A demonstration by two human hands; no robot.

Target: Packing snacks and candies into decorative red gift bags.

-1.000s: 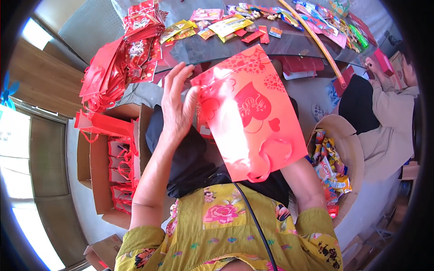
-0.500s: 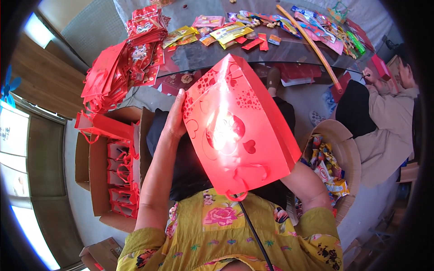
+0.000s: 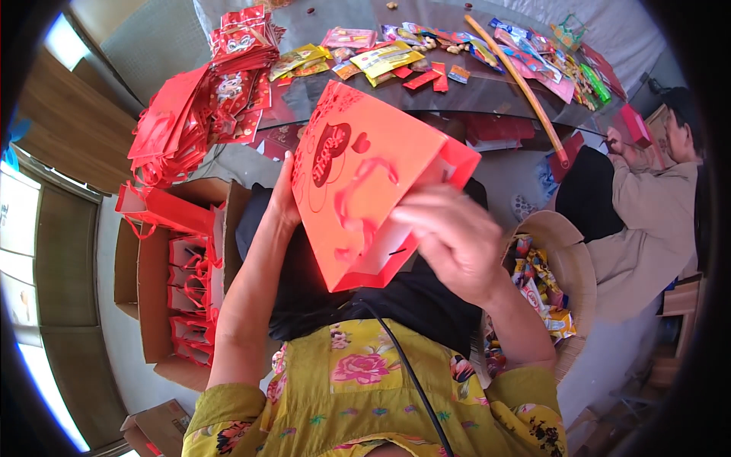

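Red gift bag had swung its mouth rightward above the lap, left hand clasping its side, right hand brought to the rim — fingers blurred, pinch undeterminable; step judged bag-opening — next move seemingly called for squaring the mouth.

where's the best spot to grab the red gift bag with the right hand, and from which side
Probably the front panel's rim at the mouth of the red gift bag, with the right hand coming from the right. The tilted bag opens that way, and its thin edge suits a pinch. The left hand is at the left edge; the ribbon handle looks slack.
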